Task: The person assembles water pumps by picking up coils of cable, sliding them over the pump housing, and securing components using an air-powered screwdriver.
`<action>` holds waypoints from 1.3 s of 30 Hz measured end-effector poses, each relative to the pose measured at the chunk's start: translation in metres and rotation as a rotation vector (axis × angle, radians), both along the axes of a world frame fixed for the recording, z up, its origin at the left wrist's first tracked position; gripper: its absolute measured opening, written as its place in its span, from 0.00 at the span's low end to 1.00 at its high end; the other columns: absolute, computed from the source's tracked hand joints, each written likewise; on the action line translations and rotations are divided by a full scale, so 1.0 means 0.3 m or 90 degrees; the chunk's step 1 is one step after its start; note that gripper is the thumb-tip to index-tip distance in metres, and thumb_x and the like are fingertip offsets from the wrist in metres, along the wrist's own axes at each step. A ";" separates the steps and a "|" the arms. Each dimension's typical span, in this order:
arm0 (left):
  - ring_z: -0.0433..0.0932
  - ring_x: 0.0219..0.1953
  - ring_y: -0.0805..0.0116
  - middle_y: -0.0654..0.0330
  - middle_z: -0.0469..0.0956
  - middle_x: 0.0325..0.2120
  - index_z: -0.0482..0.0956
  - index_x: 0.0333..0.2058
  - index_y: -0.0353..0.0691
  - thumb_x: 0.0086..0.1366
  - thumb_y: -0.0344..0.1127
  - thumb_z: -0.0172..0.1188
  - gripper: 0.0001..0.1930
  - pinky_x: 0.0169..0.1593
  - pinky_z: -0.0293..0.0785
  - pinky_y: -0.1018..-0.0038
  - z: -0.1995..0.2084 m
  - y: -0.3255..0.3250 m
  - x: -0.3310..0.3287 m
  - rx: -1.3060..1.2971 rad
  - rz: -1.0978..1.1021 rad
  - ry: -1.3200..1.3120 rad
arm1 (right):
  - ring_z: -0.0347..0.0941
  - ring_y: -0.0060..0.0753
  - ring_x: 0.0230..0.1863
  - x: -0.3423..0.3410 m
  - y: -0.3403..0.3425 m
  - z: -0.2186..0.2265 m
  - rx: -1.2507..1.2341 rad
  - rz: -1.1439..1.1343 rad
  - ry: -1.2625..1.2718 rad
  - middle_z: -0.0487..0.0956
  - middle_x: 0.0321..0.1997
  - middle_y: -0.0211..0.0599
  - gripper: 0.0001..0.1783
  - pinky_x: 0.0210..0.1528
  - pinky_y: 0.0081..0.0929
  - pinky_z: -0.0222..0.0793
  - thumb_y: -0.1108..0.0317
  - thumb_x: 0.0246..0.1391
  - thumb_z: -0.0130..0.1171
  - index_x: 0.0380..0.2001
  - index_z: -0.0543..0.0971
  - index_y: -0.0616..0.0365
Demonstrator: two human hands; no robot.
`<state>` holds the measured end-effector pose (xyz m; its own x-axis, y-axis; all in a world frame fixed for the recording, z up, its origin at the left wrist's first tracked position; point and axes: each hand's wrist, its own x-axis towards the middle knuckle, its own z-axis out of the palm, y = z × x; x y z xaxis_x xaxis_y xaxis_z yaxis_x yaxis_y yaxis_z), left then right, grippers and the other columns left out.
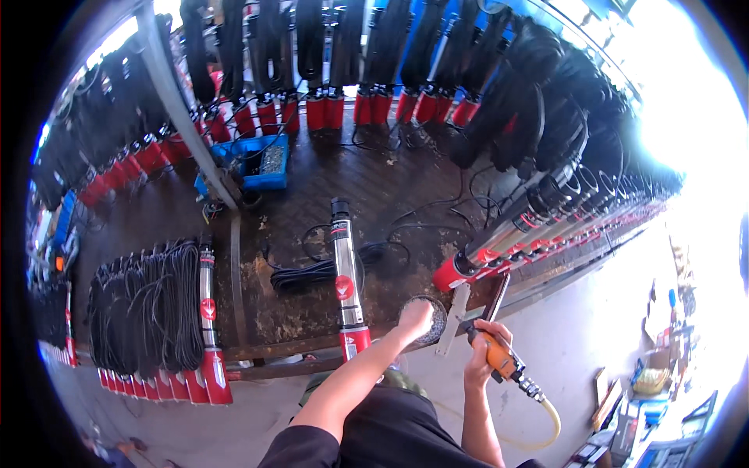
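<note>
My left hand (417, 316) is over a round dish (438, 326) of small metal pieces at the bench's front edge. Its fingers look curled and point down; what they hold, if anything, is hidden. In my right hand (480, 357) is an orange air screwdriver (499, 355), held just off the edge, a pale yellow hose (555, 425) trailing from its rear. Left of the dish lies a silver, tube-shaped pump (346, 269) with a red end toward me and a black far end. A coil of black cable (312, 274) sits beside it.
Many similar pumps with red ends (324, 113) line the back, hung with black cable bundles. More stand in a row (484, 261) on the right and a cable-draped group (148, 312) on the left. A blue bin (265, 181) of small parts sits behind a metal post (175, 101).
</note>
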<state>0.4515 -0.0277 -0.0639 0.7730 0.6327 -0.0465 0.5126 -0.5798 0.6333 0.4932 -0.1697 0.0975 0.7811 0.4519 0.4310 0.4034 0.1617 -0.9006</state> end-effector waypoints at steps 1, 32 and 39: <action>0.85 0.29 0.56 0.50 0.84 0.26 0.86 0.30 0.38 0.52 0.37 0.70 0.10 0.34 0.81 0.63 -0.012 0.026 -0.025 -0.135 -0.004 -0.063 | 0.77 0.35 0.46 -0.002 0.004 0.009 -0.010 0.012 0.013 0.81 0.42 0.45 0.17 0.56 0.33 0.70 0.75 0.54 0.52 0.48 0.70 0.62; 0.82 0.32 0.65 0.52 0.84 0.33 0.80 0.44 0.29 0.70 0.29 0.56 0.10 0.35 0.77 0.73 0.237 0.071 -0.478 -1.230 0.193 -0.610 | 0.79 0.35 0.44 -0.150 0.132 -0.031 0.136 0.246 0.358 0.81 0.43 0.48 0.21 0.50 0.31 0.74 0.77 0.50 0.51 0.50 0.69 0.60; 0.85 0.35 0.63 0.51 0.84 0.36 0.80 0.46 0.29 0.71 0.27 0.54 0.10 0.40 0.83 0.71 0.221 0.028 -0.567 -1.192 0.223 -0.613 | 0.79 0.39 0.45 -0.199 0.130 -0.091 0.135 0.260 0.420 0.81 0.43 0.50 0.21 0.54 0.36 0.73 0.78 0.49 0.50 0.50 0.69 0.61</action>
